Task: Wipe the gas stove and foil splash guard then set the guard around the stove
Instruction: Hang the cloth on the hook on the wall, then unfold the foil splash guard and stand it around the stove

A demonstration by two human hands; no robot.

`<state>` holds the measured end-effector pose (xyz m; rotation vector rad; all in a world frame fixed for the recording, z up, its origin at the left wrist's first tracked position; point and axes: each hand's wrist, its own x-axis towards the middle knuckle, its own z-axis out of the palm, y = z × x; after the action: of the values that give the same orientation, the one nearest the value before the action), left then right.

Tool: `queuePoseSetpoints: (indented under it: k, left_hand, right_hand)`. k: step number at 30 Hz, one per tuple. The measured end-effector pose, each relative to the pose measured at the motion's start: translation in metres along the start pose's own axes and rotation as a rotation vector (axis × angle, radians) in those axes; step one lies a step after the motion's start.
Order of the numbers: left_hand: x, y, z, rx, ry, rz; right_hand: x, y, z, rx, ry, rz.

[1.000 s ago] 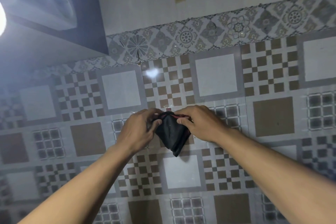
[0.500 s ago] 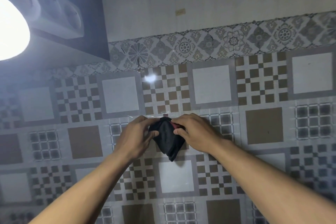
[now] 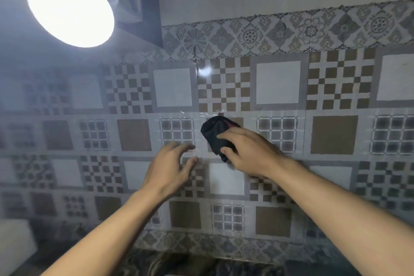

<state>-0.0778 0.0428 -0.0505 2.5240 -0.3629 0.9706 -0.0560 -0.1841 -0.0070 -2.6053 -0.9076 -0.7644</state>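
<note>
Left hand [image 3: 169, 169] released, fingers spread | right hand [image 3: 248, 154] alone touches one dark cloth [image 3: 216, 133] | two hands

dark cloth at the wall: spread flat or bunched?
Bunched. The dark cloth sits as a crumpled wad against the tiled wall, the right hand on its lower edge.

The right hand [image 3: 251, 152] covers the lower part of the dark cloth [image 3: 216, 133]. Lamp [image 3: 69, 4] glare blurs the tiled wall [image 3: 56, 101] at left. Both forearms are cut off by the bottom edge.
</note>
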Motion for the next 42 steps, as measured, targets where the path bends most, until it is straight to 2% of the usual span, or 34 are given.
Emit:
queuePoseSetpoints:
  k: [7, 15, 21, 25, 30, 33, 37, 42]
  left_hand:
    - [-0.143, -0.002, -0.015, 0.093, -0.137, -0.376]
    - [-0.303, 0.005, -0.018, 0.235, -0.216, -0.825]
    - [-0.407, 0.008, 0.008, 0.319, -0.37, -1.081]
    - [-0.445, 0.008, 0.03, 0.363, -0.47, -1.213]
    - [-0.458, 0.007, 0.044, 0.42, -0.502, -1.26]
    - [-0.458, 0.004, 0.045, 0.432, -0.477, -1.29]
    - [-0.451, -0.006, 0.045, 0.382, -0.442, -1.359]
    - [-0.428, -0.008, 0.033, 0.274, -0.301, -1.305]
  right_hand:
    - [-0.034, -0.07, 0.046, 0.056, -0.311, -0.19]
    - [-0.088, -0.127, 0.157, 0.208, -0.635, -0.39]
    - [-0.13, -0.161, 0.247, 0.129, -0.919, -0.519]
    - [-0.151, -0.182, 0.302, 0.087, -1.099, -0.569]
    - [-0.168, -0.191, 0.333, 0.169, -1.164, -0.586]
    - [-0.171, -0.19, 0.338, 0.136, -1.124, -0.611]
    - [-0.167, -0.19, 0.339, 0.192, -1.093, -0.53]
    - [-0.151, -0.181, 0.319, 0.226, -0.956, -0.569]
